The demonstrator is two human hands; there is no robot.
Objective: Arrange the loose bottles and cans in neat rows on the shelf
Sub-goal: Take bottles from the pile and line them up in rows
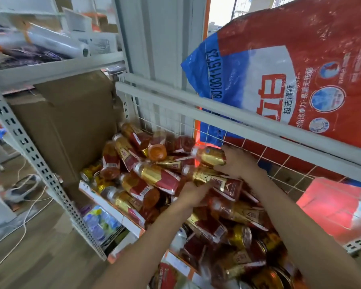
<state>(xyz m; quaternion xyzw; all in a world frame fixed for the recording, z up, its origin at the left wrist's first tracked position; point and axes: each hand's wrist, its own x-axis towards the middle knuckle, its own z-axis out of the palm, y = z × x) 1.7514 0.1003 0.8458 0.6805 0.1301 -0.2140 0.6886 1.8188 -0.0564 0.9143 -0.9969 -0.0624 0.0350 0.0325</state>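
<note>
**Q:** Dozens of bottles (150, 180) and cans (241, 236) lie jumbled on the shelf (121, 214), none in a row. What do the hands hold?

**A:** The right hand (238, 161), at 2 o'clock from the view's centre, is clenched round the base of the top bottle (208, 156). That bottle lies on its side, cap toward 9 o'clock. The left hand (193, 193), near the centre, lies on a lower bottle (219, 182). Blur hides whether its fingers close round it.

**Q:** What could go wrong?

**A:** Probably a slide. The bottles lean on one another, so lifting one from the crest may free its neighbours. These could roll toward 7 o'clock, over the shelf's low front edge, to the floor (40, 247). The half-buried cans at 5 o'clock may shift or dent. No bare shelf shows for a first row. The box (67, 122) at 10 o'clock and the mesh (165, 119) at 12 o'clock close two sides, so room must first be cleared.
</note>
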